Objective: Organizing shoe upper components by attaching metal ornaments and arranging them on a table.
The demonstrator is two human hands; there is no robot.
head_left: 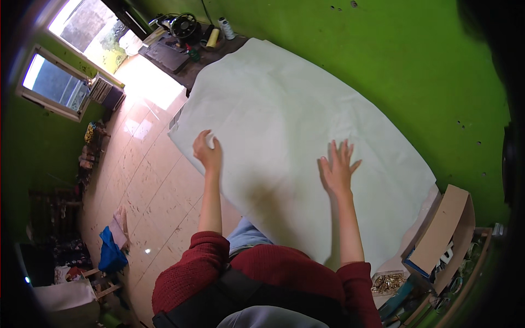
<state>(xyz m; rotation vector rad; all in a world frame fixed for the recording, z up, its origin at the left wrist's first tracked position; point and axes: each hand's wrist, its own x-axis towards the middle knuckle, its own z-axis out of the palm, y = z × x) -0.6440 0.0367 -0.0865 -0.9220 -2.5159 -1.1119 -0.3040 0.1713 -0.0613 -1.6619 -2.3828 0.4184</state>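
A large pale white sheet (273, 104) of fabric-like material covers the table in front of me, with faint creases in its surface. My right hand (340, 172) lies on its right part, fingers spread and palm down. Near the sheet's left edge is my left hand (208, 156), its fingers bent and the thumb apart from them. Nothing shows between those fingers. Whether the left hand touches the sheet, I cannot tell.
Beyond the sheet's far end stands a sewing machine (183, 26) with a yellow spool (213, 37) and a white thread cone (226, 28). At right are a cardboard box (442, 235) and a tray of small brass-coloured pieces (389, 283). Blue cloth (111, 251) lies left.
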